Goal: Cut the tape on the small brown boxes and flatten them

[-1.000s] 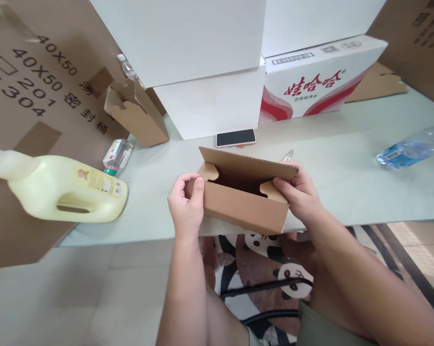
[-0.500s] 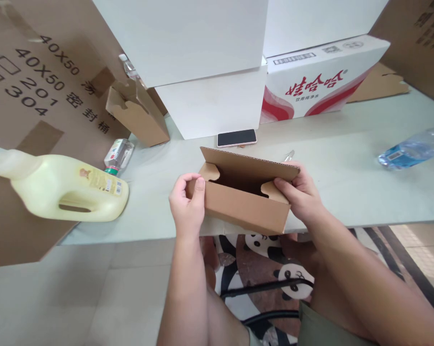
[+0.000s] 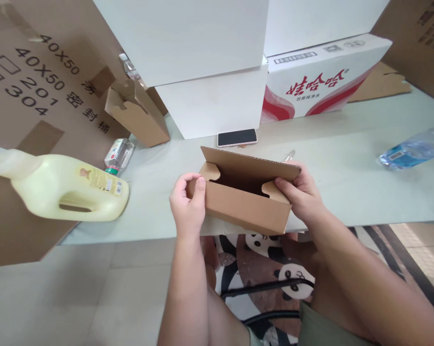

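One long, rectangular brown cardboard box (image 3: 247,205), its lid flap (image 3: 249,166) raised, is held between the left hand (image 3: 188,203), clasped round its left end, and the right hand (image 3: 303,194), gripping its right end, while a flat, black-screened rectangular phone (image 3: 237,138) lies just beyond the box.
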A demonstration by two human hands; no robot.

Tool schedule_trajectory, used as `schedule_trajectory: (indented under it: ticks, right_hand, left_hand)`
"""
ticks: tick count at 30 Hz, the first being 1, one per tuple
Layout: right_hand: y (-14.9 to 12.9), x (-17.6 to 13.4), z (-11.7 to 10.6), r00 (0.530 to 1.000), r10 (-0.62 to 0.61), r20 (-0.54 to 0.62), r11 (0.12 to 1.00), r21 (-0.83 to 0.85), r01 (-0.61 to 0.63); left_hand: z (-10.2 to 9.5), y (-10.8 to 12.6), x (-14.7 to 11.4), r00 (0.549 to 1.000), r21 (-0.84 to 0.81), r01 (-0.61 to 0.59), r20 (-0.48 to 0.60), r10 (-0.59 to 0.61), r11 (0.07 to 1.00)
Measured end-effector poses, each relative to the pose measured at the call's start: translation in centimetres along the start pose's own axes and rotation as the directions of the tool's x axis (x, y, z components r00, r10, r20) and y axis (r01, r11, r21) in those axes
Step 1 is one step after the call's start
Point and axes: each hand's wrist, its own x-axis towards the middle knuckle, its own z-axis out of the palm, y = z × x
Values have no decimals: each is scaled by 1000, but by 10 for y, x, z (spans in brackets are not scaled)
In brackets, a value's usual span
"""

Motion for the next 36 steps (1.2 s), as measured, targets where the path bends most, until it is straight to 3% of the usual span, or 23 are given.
schedule_trajectory:
  ticks: [13,24,36]
  right_hand:
    - [0,1,0,1000,-12,9,998,59,11]
    - [4,1,-2,998,-53,15,999,-1,53]
    - [4,1,-1,1000,5,10,1000,26,-5]
  left_hand:
    - [0,-2,1,1000,-42,-15,-15,14,999]
    - [0,0,0,1000,-28,-21,-19,20,999]
    - [0,-1,-1,1000,-46,-12,-15,12,999]
